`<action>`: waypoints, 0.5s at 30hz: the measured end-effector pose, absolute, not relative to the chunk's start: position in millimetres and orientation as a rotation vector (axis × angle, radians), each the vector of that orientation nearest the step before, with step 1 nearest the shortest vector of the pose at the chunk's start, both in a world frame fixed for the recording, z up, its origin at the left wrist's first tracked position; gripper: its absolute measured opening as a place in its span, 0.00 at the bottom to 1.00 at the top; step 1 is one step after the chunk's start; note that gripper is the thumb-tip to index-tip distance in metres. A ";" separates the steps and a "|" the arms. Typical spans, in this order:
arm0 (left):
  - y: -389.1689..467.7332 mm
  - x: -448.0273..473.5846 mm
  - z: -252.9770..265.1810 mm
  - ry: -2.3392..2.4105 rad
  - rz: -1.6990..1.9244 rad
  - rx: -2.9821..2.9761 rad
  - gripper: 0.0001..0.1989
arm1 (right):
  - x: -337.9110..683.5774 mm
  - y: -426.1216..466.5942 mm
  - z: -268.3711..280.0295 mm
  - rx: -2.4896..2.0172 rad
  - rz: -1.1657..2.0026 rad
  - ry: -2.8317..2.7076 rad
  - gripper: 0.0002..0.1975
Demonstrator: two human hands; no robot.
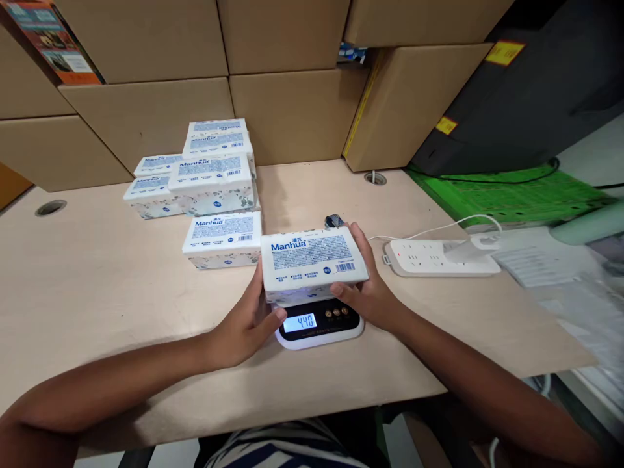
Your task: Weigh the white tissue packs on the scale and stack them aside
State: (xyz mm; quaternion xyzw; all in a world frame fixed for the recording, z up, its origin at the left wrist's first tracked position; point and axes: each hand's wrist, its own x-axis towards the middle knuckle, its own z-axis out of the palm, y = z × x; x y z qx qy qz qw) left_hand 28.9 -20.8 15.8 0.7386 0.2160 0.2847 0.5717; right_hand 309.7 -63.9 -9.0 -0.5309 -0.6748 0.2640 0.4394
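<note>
The grip is two-handed and grasping one white Manhua pack (314, 257), the left hand (246, 328) at its left end and the right hand (369, 290) at its right, neither nearer. The pack lies directly between them, its long axis running left to right above the rear of the one scale (322, 330), though whether its underside bears on it cannot be told. Beyond the scale and to its left on the table (121, 305) are at least five more packs (212, 190), overlap hiding the exact count; one power strip (419, 261) lies to its right.
</note>
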 end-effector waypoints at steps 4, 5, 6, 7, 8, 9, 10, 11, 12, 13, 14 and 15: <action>-6.5 26.0 17.1 0.570 0.651 1.937 0.45 | 308.6 -64.6 -10.4 -1.341 0.655 -1.611 0.59; -2.5 24.7 17.5 0.590 0.633 2.020 0.45 | 308.0 -64.9 -10.1 -1.339 0.647 -1.597 0.58; 0.9 23.5 17.8 0.611 0.613 2.092 0.45 | 307.2 -65.3 -9.5 -1.334 0.640 -1.590 0.57; 3.5 22.4 17.9 0.631 0.596 2.143 0.45 | 306.5 -65.7 -8.9 -1.324 0.633 -1.591 0.56; 5.2 21.7 17.9 0.651 0.586 2.167 0.44 | 305.9 -66.1 -8.3 -1.313 0.628 -1.601 0.55; 6.0 21.2 17.7 0.663 0.585 2.174 0.44 | 305.5 -66.4 -7.8 -1.304 0.624 -1.616 0.54; 6.1 21.0 17.4 0.667 0.589 2.176 0.43 | 305.5 -66.6 -7.4 -1.302 0.620 -1.633 0.54; 5.8 21.1 17.1 0.667 0.596 2.176 0.42 | 305.9 -66.7 -7.2 -1.307 0.614 -1.650 0.54; 5.3 21.4 16.9 0.661 0.602 2.175 0.42 | 306.6 -66.6 -7.2 -1.316 0.604 -1.668 0.53; 4.7 21.8 16.8 0.653 0.608 2.172 0.42 | 307.6 -66.5 -7.2 -1.326 0.590 -1.687 0.53; 4.2 22.3 16.8 0.646 0.612 2.167 0.41 | 308.7 -66.3 -7.3 -1.334 0.575 -1.707 0.53; 3.9 22.8 17.0 0.643 0.616 2.157 0.41 | 309.8 -66.1 -7.3 -1.340 0.562 -1.724 0.53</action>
